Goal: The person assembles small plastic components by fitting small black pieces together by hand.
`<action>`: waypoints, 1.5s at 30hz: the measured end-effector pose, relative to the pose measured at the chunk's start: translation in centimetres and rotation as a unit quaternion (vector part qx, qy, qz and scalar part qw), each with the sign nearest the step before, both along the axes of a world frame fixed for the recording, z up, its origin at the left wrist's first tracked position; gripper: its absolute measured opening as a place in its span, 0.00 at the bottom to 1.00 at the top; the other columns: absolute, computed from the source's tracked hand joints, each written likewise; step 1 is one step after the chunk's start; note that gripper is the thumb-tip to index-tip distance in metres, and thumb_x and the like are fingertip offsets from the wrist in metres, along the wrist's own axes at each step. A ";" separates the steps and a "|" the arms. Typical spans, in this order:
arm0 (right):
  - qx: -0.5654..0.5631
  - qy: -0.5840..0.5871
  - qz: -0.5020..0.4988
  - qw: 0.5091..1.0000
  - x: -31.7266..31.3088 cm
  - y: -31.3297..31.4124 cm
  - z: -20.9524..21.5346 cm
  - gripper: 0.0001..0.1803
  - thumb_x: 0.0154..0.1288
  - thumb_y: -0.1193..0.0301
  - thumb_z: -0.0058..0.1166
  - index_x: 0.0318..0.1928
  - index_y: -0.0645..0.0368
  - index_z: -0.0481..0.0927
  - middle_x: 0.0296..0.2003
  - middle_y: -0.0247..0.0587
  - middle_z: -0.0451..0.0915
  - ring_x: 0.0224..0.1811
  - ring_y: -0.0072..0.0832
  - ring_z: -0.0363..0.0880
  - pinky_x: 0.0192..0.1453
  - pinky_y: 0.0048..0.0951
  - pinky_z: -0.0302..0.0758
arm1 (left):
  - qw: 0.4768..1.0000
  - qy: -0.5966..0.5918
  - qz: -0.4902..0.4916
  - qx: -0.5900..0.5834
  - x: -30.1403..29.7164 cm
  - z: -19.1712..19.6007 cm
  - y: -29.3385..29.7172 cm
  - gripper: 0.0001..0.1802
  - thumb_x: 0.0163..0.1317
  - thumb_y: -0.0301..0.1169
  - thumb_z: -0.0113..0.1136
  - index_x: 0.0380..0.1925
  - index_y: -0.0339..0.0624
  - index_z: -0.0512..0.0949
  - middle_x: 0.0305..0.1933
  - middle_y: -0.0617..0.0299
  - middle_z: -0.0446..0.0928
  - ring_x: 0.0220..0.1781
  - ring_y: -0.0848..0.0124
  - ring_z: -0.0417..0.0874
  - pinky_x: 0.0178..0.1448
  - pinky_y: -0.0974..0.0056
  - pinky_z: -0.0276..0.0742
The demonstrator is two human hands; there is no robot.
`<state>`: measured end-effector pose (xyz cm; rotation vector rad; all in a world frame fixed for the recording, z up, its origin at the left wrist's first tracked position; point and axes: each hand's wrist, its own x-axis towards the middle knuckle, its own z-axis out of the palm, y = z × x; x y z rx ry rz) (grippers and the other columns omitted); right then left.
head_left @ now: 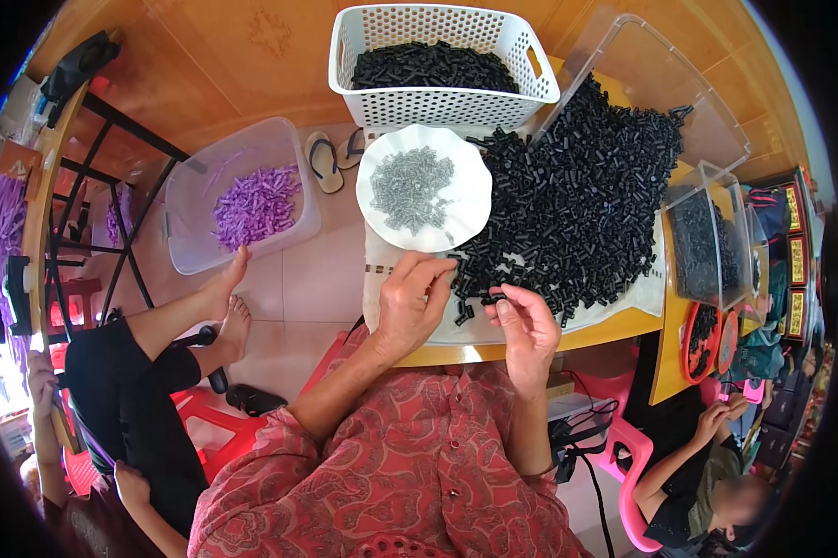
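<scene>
The head view comes from the left one of two fisheye cameras on the person's head. It faces steeply down — the red shirt (372, 456) is nearest, below; the left hand (408, 302), the right hand (528, 339) and the surface (605, 332) are close. Its wide angle reaches also the floor (321, 302) and the wall (251, 56) — bent toward the rim.

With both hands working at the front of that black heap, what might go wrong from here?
1. The right hand seems to pinch a small black piece by its fingertips, so it could slip.
2. Loose black pieces lie near the front edge of the yellow table; a stray brush might knock some off.
3. The white plate sits right beside the black heap, so pieces could slide among its clear bits.
</scene>
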<state>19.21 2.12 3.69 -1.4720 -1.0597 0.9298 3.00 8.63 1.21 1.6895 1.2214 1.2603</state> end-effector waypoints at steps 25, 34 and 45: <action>0.029 0.049 0.090 0.994 -2.2 2.2 0.3 0.12 0.59 0.86 0.61 0.44 0.66 0.81 0.44 0.40 0.76 0.42 0.21 0.78 0.44 0.20 0.76 | 0.761 -0.491 -0.193 -0.377 -1.1 -2.5 -1.4 0.13 0.72 0.26 0.53 0.53 0.36 0.78 0.41 0.61 0.81 0.39 0.76 0.80 0.45 0.69 0.79; 0.080 -0.098 0.102 0.987 -2.9 2.2 0.8 0.09 0.60 0.84 0.61 0.42 0.64 0.81 0.38 0.41 0.78 0.36 0.23 0.79 0.38 0.22 0.77 | 0.747 -0.507 -0.216 -0.372 -2.0 -3.3 -1.8 0.13 0.72 0.25 0.52 0.53 0.37 0.78 0.42 0.60 0.81 0.40 0.75 0.81 0.46 0.69 0.79; 0.157 -0.232 0.091 0.956 -3.2 4.8 1.0 0.08 0.63 0.83 0.57 0.42 0.62 0.81 0.36 0.41 0.78 0.30 0.26 0.78 0.32 0.24 0.74 | 0.740 -0.513 -0.184 -0.394 -3.3 -2.5 -1.5 0.15 0.72 0.26 0.51 0.56 0.40 0.77 0.42 0.58 0.82 0.39 0.73 0.80 0.45 0.68 0.78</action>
